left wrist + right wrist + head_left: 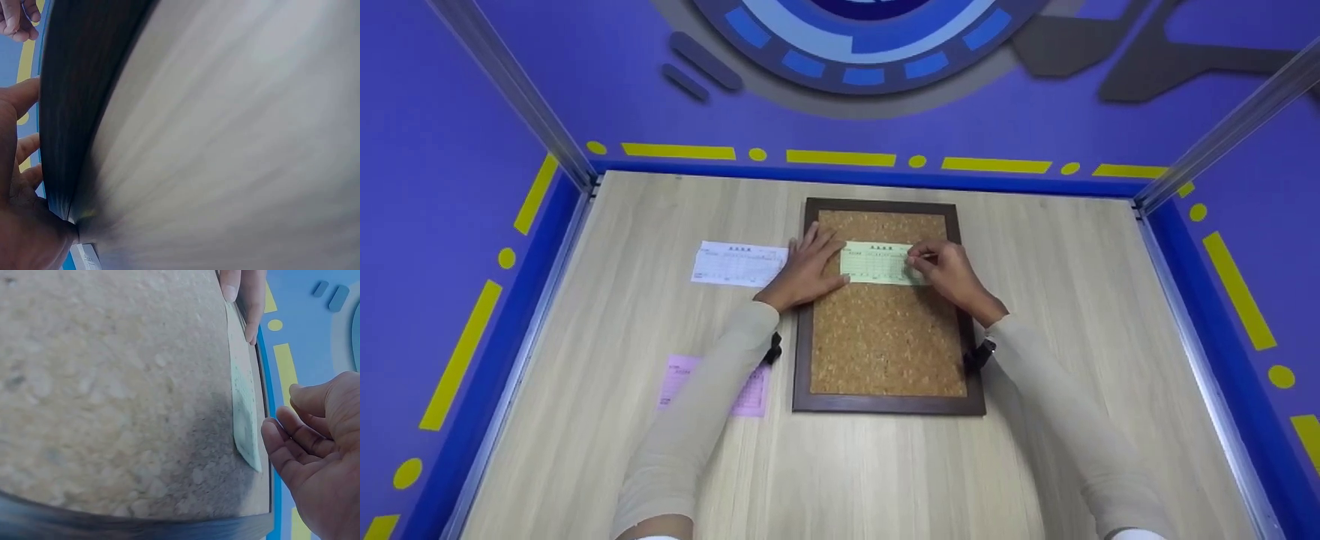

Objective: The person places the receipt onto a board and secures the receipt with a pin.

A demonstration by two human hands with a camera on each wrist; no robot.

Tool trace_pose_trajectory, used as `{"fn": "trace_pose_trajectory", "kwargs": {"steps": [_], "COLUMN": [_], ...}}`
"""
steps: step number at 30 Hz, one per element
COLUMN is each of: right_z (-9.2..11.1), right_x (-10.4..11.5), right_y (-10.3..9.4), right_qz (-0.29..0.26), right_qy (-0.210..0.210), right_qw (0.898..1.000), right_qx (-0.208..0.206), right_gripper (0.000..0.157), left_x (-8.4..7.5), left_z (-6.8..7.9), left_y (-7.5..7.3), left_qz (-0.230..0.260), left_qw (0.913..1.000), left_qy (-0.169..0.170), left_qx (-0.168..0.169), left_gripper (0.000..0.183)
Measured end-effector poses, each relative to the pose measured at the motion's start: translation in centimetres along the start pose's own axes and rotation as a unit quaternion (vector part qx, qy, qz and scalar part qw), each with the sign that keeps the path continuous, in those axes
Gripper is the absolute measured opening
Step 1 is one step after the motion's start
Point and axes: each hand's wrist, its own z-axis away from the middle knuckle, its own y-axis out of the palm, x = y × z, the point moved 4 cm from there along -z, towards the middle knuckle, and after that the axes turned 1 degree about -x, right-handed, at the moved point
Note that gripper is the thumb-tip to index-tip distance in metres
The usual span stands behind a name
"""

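A green printed slip (874,262) lies across the upper part of a cork board (885,345) with a dark brown frame (889,403). My left hand (808,268) spreads over the board's left edge, its thumb at the slip's lower left corner. In the left wrist view that hand (28,236) stands beside the frame's dark side. Over the slip's right end hovers my right hand (949,277), thumb and index finger close together. The right wrist view shows the right hand's (320,444) fingers loosely bent, with nothing visible between them; the slip's (244,405) near end lifts slightly.
A white printed slip (735,264) lies on the wooden table (615,315) left of the board, partly behind my left hand. Nearer to me, a pink slip (750,397) is partly covered by my left sleeve (697,420). Blue panels (855,142) stand around the table.
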Motion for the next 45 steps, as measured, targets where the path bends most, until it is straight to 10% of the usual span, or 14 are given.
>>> {"fn": "trace_pose_trajectory", "kwargs": {"steps": [45], "right_z": [-5.2], "right_x": [0.0], "right_y": [2.8], "right_qz": [-0.007], "right_qy": [0.091], "right_qw": [0.994], "right_qx": [0.054], "right_gripper": [0.013], "left_x": [0.1], "left_z": [0.1], "left_y": [-0.1], "left_qz": [0.012], "left_qw": [0.9999], "left_qy": [0.003], "left_qx": [0.000], "left_gripper": [0.078]}}
